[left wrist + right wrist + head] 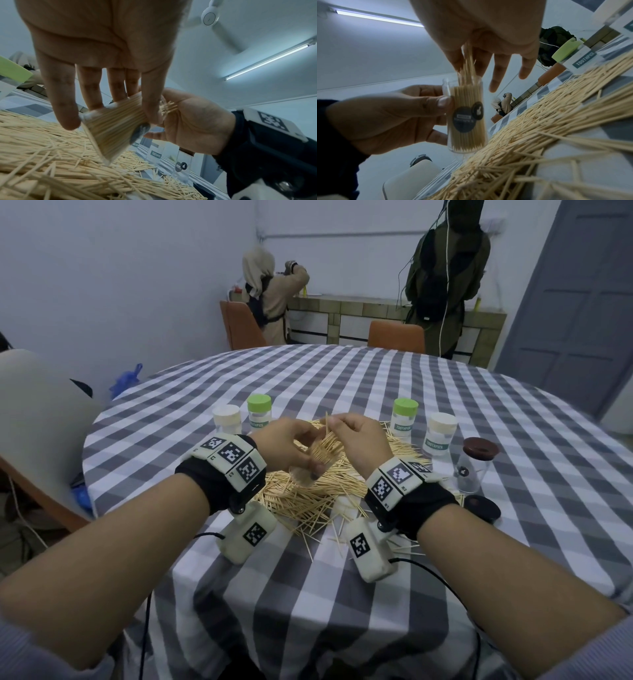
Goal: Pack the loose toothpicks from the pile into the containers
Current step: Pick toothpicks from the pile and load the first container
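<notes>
The left hand is wrapped around a clear container, thumb on its front wall and fingers behind, holding it tilted just above the pile of toothpicks; the container is already nearly full, its sticks standing close-packed almost to the rim; the right hand pinches a small bundle of toothpicks between thumb and first fingers, the other fingers spread loose, and the bundle's lower ends are in the container's mouth. To do this step well, I would judge that the bundle should go in parallel to the sticks already inside, since any crossed stick will jam in so little free space; the left hand should keep the mouth tipped toward the right hand, and a light shake or tap would likely settle the contents and open a gap; the pinch should loosen only once the tips are well below the rim, or strays will fall back on the pile. Beyond the pile stand two green-capped jars and two white-capped jars, lids on; to the right of the pile an open jar stands with a dark lid lying near it; these look like the next to fill.
</notes>
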